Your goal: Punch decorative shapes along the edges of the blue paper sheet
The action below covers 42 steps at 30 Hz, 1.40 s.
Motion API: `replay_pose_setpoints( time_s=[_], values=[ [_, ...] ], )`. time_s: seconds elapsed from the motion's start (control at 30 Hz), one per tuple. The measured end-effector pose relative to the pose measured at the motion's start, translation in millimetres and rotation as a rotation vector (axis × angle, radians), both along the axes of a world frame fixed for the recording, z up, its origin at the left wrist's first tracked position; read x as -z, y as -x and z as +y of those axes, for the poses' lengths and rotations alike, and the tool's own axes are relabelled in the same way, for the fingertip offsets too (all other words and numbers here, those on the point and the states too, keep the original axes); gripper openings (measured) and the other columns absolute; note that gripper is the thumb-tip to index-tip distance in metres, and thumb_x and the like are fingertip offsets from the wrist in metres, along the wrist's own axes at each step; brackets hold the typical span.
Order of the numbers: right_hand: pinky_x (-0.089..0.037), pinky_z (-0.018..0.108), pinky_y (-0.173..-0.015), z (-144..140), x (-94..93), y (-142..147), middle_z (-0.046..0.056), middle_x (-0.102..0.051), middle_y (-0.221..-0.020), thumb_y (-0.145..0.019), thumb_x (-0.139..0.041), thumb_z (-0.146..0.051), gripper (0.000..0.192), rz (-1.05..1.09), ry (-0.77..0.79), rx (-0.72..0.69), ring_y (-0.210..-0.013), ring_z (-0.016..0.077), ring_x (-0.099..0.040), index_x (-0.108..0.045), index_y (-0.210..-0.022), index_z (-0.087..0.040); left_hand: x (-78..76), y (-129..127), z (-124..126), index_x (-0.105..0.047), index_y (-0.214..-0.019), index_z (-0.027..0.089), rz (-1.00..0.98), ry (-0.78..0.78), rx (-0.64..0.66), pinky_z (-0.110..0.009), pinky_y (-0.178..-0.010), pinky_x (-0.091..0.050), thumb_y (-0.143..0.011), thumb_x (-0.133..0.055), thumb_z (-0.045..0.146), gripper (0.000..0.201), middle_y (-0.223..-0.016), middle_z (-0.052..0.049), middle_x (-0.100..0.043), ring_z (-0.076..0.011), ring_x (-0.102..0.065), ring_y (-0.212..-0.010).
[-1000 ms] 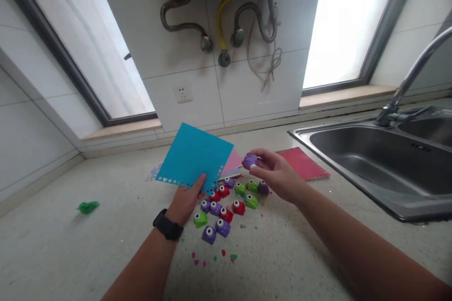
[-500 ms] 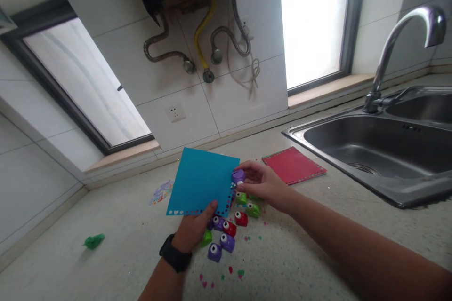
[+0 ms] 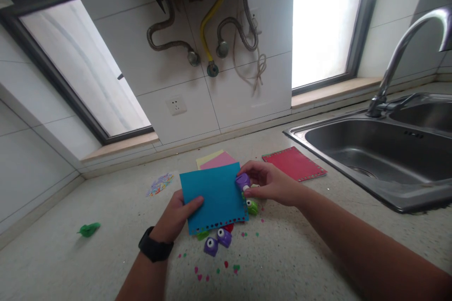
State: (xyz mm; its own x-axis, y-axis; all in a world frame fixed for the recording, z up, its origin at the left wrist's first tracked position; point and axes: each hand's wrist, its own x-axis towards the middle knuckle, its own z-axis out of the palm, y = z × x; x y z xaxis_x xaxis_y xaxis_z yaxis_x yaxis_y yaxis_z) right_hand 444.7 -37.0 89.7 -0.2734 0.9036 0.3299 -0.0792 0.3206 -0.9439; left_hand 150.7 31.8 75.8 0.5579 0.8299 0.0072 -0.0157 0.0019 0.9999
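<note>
My left hand [image 3: 179, 211] grips a blue sheet of paper [image 3: 213, 195] by its left edge, thumb on top. Small punched holes run along the sheet's bottom edge and up part of its right edge. In my right hand [image 3: 270, 182] is a purple craft punch [image 3: 243, 181], pinched between thumb and fingers at the sheet's right edge. Below the paper, purple punches [image 3: 224, 237] stand on the counter beside a partly covered red punch [image 3: 229, 227]. A green punch [image 3: 252, 206] shows under my right hand; the sheet hides others.
A red sheet with punched borders [image 3: 294, 163] lies right, near the steel sink [image 3: 339, 150]. Pink paper [image 3: 219, 159] and yellow paper [image 3: 203, 156] lie behind the blue sheet. Paper confetti [image 3: 160, 183], a green crumpled item [image 3: 89, 230] and loose cut-outs [image 3: 226, 265] are on the counter.
The blue sheet has turned and shifted right and down, uncovering pink and yellow paper behind. My left hand has moved from its bottom edge to its left edge. The purple punch stays in my right hand.
</note>
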Motion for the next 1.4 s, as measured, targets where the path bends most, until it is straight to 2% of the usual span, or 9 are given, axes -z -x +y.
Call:
replay_pose_setpoints(
  time_s=[0.17,0.23,0.33,0.43,0.57,0.7,0.97,1.13,1.4],
  values=[
    [-0.055,0.032,-0.084,-4.1,-6.1,-0.8,0.006,-0.061,-0.111,-0.076,-0.083,-0.025,0.041,-0.066,-0.132,0.023,-0.097,0.0154,-0.060,-0.063,-0.111,-0.021,-3.1,-5.4,-4.4,-0.071,-0.114,0.016,0.125,-0.135,-0.147,-0.046,-0.089,-0.058,-0.080,-0.076,0.045,0.045,-0.116,-0.012,-0.073,-0.0309,-0.071,-0.100],
    [-0.055,0.030,-0.080,-5.2,-10.4,-2.4,0.005,-0.060,-0.107,-0.076,-0.082,-0.024,0.041,-0.033,-0.194,0.086,-0.093,0.0139,-0.060,-0.063,-0.112,-0.021,-4.7,-6.0,-5.3,-0.073,-0.110,0.017,0.139,-0.215,-0.212,-0.045,-0.091,-0.057,-0.081,-0.075,0.046,0.041,-0.112,-0.011,-0.075,-0.0304,-0.070,-0.102],
    [-0.056,0.027,-0.077,-8.2,-16.9,-3.6,0.002,-0.060,-0.094,-0.077,-0.081,-0.020,0.039,0.062,-0.259,0.171,-0.084,0.0118,-0.060,-0.062,-0.111,-0.021,-5.1,-3.8,-5.4,-0.077,-0.099,0.020,0.222,-0.448,-0.303,-0.043,-0.094,-0.054,-0.085,-0.071,0.043,0.027,-0.101,-0.007,-0.076,-0.0283,-0.069,-0.100],
    [-0.056,0.031,-0.090,-12.9,-21.3,-2.4,0.005,-0.064,-0.105,-0.078,-0.079,-0.016,0.038,0.108,-0.349,0.221,-0.098,0.0147,-0.064,-0.061,-0.111,-0.022,-4.7,0.0,-5.3,-0.078,-0.097,0.026,0.291,-0.738,-0.332,-0.039,-0.089,-0.054,-0.088,-0.067,0.035,0.016,-0.096,-0.003,-0.076,-0.0255,-0.069,-0.091],
    [-0.055,0.036,-0.098,-21.0,-23.5,1.6,0.008,-0.063,-0.118,-0.079,-0.077,-0.010,0.042,0.056,-0.479,0.285,-0.110,0.0178,-0.064,-0.060,-0.115,-0.024,-6.3,3.9,-8.1,-0.073,-0.114,0.037,0.263,-0.998,-0.271,-0.037,-0.089,-0.053,-0.090,-0.063,0.022,0.031,-0.108,0.000,-0.075,-0.0240,-0.069,-0.095],
    [-0.055,0.041,-0.097,-30.0,-26.0,4.2,0.007,-0.062,-0.118,-0.079,-0.075,-0.006,0.049,-0.039,-0.615,0.323,-0.112,0.0209,-0.062,-0.058,-0.120,-0.028,-8.1,4.3,-14.4,-0.069,-0.120,0.039,0.209,-1.058,-0.232,-0.040,-0.096,-0.051,-0.089,-0.062,0.019,0.038,-0.117,0.000,-0.072,-0.0258,-0.067,-0.106],
    [-0.058,0.044,-0.092,-42.3,-33.2,5.6,0.008,-0.065,-0.116,-0.078,-0.075,-0.007,0.056,-0.210,-0.736,0.364,-0.108,0.0244,-0.064,-0.059,-0.126,-0.031,-3.3,-2.0,-20.2,-0.073,-0.114,0.031,0.109,-1.142,-0.414,-0.040,-0.097,-0.054,-0.091,-0.064,0.025,0.026,-0.109,-0.003,-0.075,-0.0248,-0.071,-0.100],
    [-0.058,0.042,-0.089,-42.5,-33.0,8.1,0.012,-0.067,-0.117,-0.076,-0.076,-0.006,0.057,-0.184,-0.841,0.339,-0.107,0.0243,-0.065,-0.057,-0.128,-0.023,-2.6,-3.6,-15.4,-0.074,-0.110,0.022,0.049,-1.294,-0.400,-0.037,-0.092,-0.057,-0.092,-0.063,0.024,0.020,-0.104,-0.008,-0.076,-0.0236,-0.072,-0.097],
    [-0.058,0.037,-0.090,-44.2,-39.0,8.6,0.013,-0.068,-0.118,-0.077,-0.076,-0.005,0.053,-0.260,-0.897,0.369,-0.107,0.0222,-0.066,-0.059,-0.125,-0.017,-5.3,-2.9,-15.1,-0.070,-0.117,0.019,0.053,-1.327,-0.267,-0.040,-0.090,-0.055,-0.090,-0.059,0.006,0.032,-0.112,-0.010,-0.072,-0.0256,-0.069,-0.104]
  ],
)
